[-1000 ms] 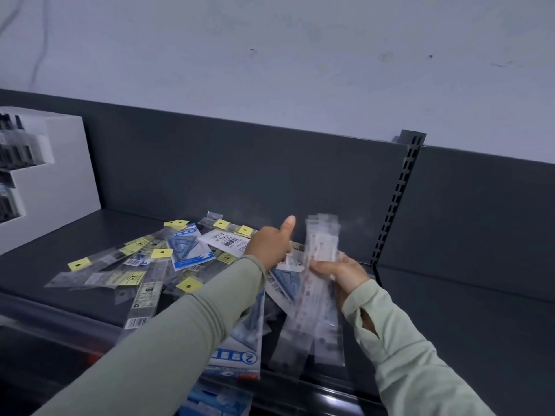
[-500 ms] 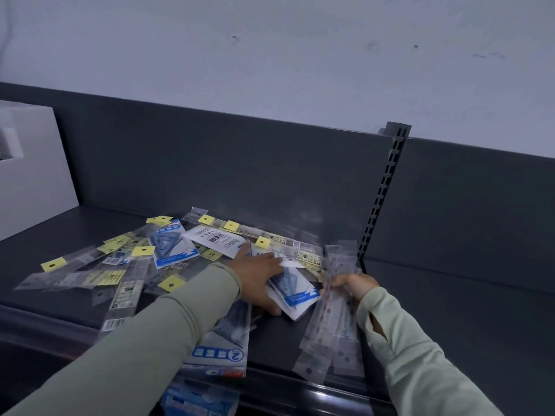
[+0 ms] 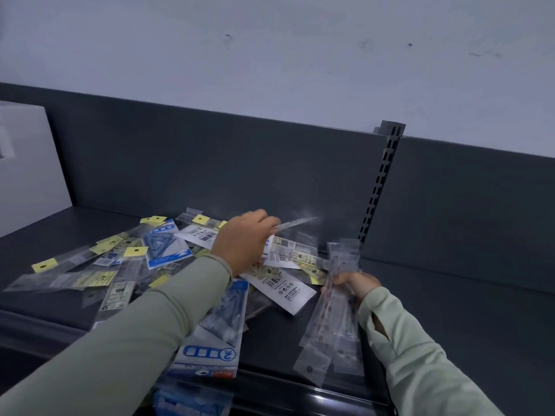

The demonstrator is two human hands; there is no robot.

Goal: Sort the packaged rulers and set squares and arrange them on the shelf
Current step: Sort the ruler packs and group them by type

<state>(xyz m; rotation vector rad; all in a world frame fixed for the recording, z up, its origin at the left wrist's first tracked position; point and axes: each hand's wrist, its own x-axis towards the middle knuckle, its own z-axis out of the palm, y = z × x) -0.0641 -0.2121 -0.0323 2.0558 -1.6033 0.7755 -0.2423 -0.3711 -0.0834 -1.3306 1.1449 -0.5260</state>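
Sorting step — your left hand [image 3: 243, 243] pinches a clear ruler pack [image 3: 297, 223] from the pile [image 3: 135, 259], right hand [image 3: 357, 285] grips the bunch [image 3: 336, 325]; add it next.

Pale sage-green long sleeves are worn. The left sleeve [image 3: 135, 334] is ended by a snug cuff just behind the fingers of the left hand [image 3: 243, 241]. On the right sleeve [image 3: 420, 364], a narrow slit [image 3: 379, 327] is cut a little back from the fingers of the right hand [image 3: 357, 285].

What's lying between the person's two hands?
In the head view, a white barcoded packet and labelled ruler packets lie between left hand and right hand.
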